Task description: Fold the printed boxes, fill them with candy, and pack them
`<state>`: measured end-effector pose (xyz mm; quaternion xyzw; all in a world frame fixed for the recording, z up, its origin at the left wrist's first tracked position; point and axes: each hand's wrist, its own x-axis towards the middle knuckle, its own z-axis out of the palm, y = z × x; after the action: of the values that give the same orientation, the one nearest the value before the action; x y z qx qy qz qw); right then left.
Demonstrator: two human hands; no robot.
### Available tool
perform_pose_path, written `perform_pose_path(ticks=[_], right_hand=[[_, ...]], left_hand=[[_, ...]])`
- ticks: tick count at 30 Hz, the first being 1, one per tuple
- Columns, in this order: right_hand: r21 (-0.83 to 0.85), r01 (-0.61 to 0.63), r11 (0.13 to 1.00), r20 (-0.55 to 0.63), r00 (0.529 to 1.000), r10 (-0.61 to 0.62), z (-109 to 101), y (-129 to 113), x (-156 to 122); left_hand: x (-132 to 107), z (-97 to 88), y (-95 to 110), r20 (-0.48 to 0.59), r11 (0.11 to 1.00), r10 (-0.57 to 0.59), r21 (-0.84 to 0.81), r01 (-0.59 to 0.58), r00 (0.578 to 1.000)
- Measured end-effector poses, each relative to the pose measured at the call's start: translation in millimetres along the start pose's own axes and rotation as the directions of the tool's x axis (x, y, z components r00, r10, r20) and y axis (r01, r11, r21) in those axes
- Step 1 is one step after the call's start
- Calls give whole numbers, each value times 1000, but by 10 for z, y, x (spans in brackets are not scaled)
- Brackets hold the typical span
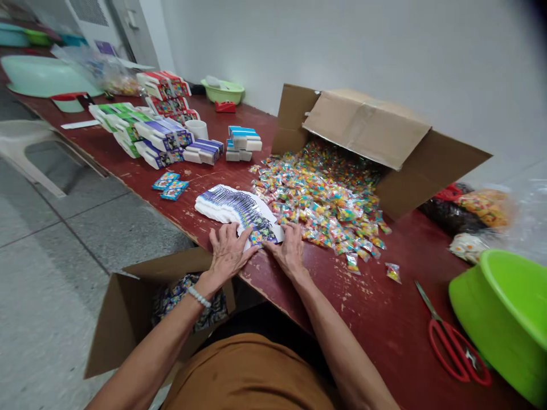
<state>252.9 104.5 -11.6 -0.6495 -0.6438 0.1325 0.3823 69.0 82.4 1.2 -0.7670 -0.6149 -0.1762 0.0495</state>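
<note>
A fanned row of flat purple-and-white candy cartons (228, 200) lies on the table in front of me. At its near end, my left hand (229, 250) holds the left side of the front carton (261, 229), its thumb along the lower edge. My right hand (290, 249) grips the same carton at its right side and lower edge, thumb pointing toward the other thumb. Just beyond the right hand spreads a heap of small wrapped candies (325, 199), spilling from a cardboard box (367, 122) lying on its side.
Stacked purple cartons (164, 136), green cartons (117, 122), red cartons (164, 91) and blue cartons (243, 139) stand farther left. Two small blue packs (171, 186) lie nearer. Red-handled scissors (455, 347) and a green basin (504, 319) are at right. Below the table edge, an open box (122, 319) holds filled packs.
</note>
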Motion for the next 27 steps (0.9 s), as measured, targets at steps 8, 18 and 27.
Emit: perform_pose_path(ticks=[8, 18, 27], right_hand=[[612, -196, 766, 27, 973, 228, -145, 1, -53], [768, -282, 576, 252, 959, 132, -791, -40, -260], [784, -223, 580, 298, 954, -36, -1014, -1, -366]], left_hand=[[-89, -134, 61, -36, 998, 46, -31, -47, 998], [-114, -590, 235, 355, 542, 24, -790, 286, 935], [-284, -503, 541, 690, -249, 544, -410, 877, 477]])
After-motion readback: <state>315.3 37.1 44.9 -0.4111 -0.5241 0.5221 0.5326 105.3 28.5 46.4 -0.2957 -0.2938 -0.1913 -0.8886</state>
